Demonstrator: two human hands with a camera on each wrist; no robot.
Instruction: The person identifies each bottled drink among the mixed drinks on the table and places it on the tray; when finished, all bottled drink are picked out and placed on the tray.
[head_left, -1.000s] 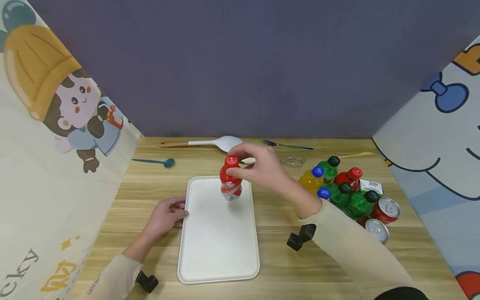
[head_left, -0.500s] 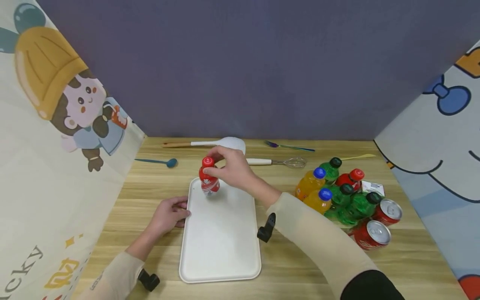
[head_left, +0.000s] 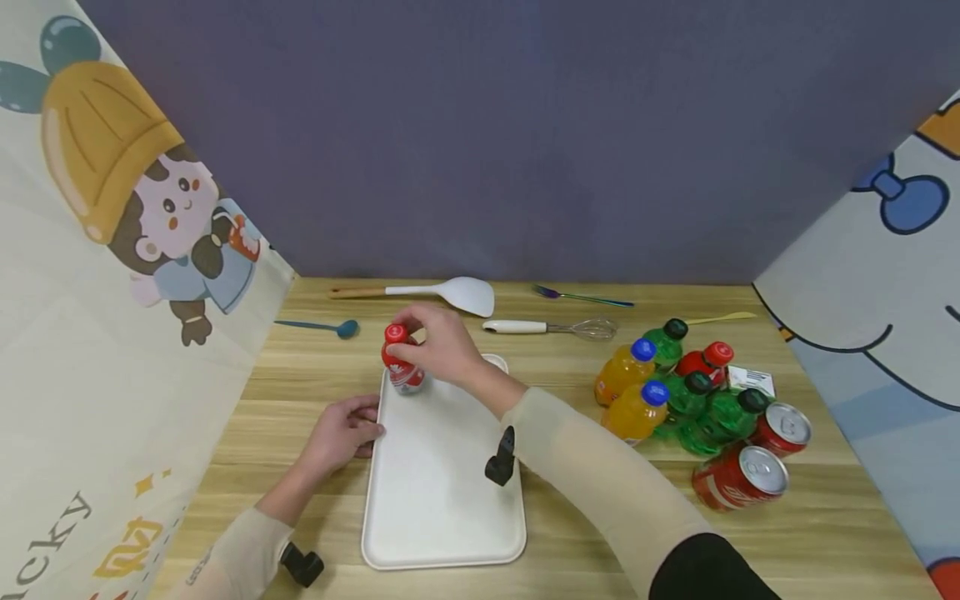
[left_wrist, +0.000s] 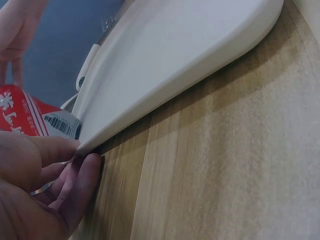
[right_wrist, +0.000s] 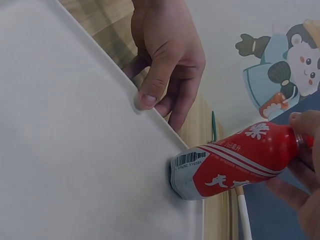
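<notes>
Red-and-white drink bottle (head_left: 407,381) hung from your right hand (head_left: 442,343), cap up and close to upright, its lower end at the far left corner of the white tray (head_left: 442,483). Your thumb and fingers were clamped round its neck, by the red cap (head_left: 394,333). Right wrist view gave a barcode (right_wrist: 188,158) low on the label, and the base either on the tray or just above it; could not tell which.

Your left hand (head_left: 341,433) pinched the tray's left rim, near the bottle: thumb over the edge, fingers bent against the outer side.

Beyond the tray you had a dark blue spoon (head_left: 346,329) off its far left corner, a white turner (head_left: 465,294) with a wooden handle past its far edge, a whisk (head_left: 517,327) off its far right corner, and an iridescent fork (head_left: 588,298) farther out.

Well to the tray's right stood a cluster of drinks: two orange bottles (head_left: 637,412) with blue caps, nearest the tray; then three green bottles (head_left: 723,421) with black caps, a red-capped bottle (head_left: 701,363), a white carton (head_left: 752,381) and two red cans (head_left: 720,482). Farther off, to the tray's far right, lay a slim yellow utensil (head_left: 723,317), type unclear.
</notes>
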